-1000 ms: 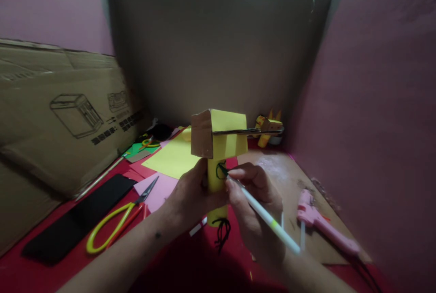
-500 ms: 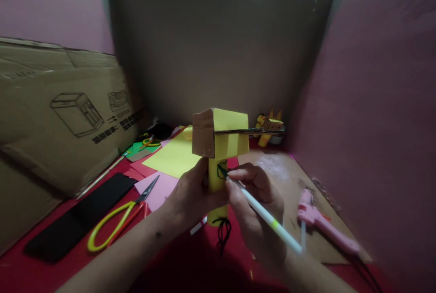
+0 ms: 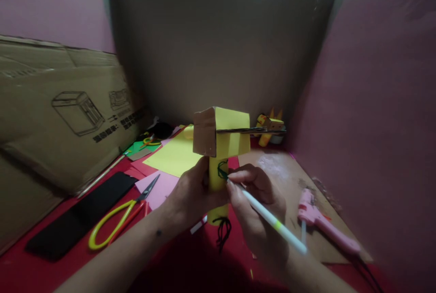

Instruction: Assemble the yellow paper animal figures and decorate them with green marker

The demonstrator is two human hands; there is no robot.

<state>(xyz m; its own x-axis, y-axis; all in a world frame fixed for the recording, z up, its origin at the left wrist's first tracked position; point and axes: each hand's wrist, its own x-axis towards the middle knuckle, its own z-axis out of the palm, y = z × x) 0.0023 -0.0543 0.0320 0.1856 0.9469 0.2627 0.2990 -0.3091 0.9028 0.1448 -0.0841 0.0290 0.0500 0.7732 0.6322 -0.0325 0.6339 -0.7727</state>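
Observation:
My left hand (image 3: 192, 193) is wrapped round a yellow paper tube (image 3: 217, 186) that stands upright, with dark strings (image 3: 223, 234) hanging at its lower end. On top of the tube sits a box piece (image 3: 232, 125), yellow on one side and brown cardboard on the other, with a thin dark-edged strip sticking out to the right. A white pen (image 3: 269, 216) is pinched in my right hand (image 3: 259, 197), its tip at a dark green outline on the tube.
Yellow-handled scissors (image 3: 117, 222) and a black phone (image 3: 81, 216) lie at left, near yellow paper (image 3: 170, 156). A pink glue gun (image 3: 323, 225) rests on a cardboard sheet (image 3: 293, 202) at right. Behind are a yellow figure (image 3: 272, 125) and a printed cardboard box (image 3: 34, 120).
The pen and my right hand have shifted slightly right, and the green outline looks a little more filled at its left side. My left hand keeps its hold.

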